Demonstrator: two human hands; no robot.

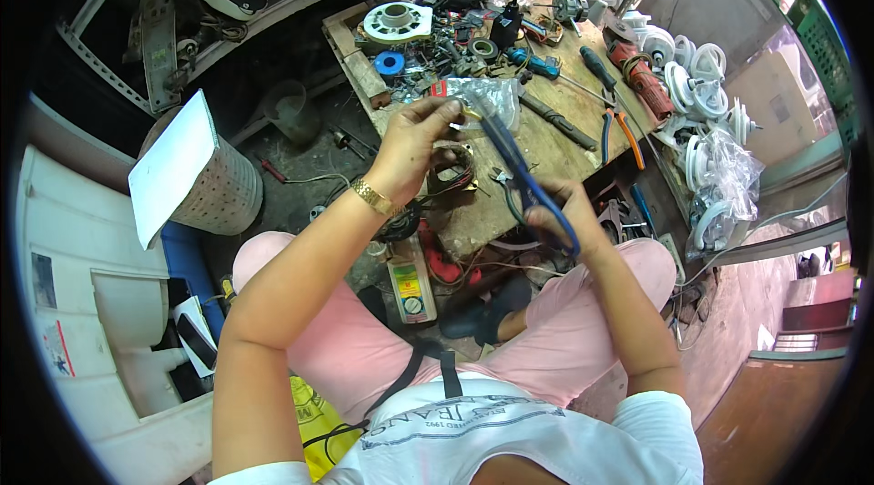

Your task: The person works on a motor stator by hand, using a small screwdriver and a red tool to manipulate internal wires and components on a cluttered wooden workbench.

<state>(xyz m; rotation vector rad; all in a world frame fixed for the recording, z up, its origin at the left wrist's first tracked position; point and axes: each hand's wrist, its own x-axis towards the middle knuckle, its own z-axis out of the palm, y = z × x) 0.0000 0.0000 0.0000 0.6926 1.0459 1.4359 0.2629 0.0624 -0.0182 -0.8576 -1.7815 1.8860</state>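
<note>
At frame centre, above the counter (510,177), the left hand (411,144) pinches a clear plastic bag (492,101) while the right hand (563,217), just below it, grips blue-handled pliers (521,171) pointing toward the bag.

1. The worktop (473,212) is bare only along its near edge, under the hands.
2. Its far end is crowded with small parts, a white spool (397,21) and blue tape (390,63).
3. To the right, pliers (617,134) and a grinder (637,74) lie in the way.
4. White fan parts (696,85) wall the right edge.
</note>
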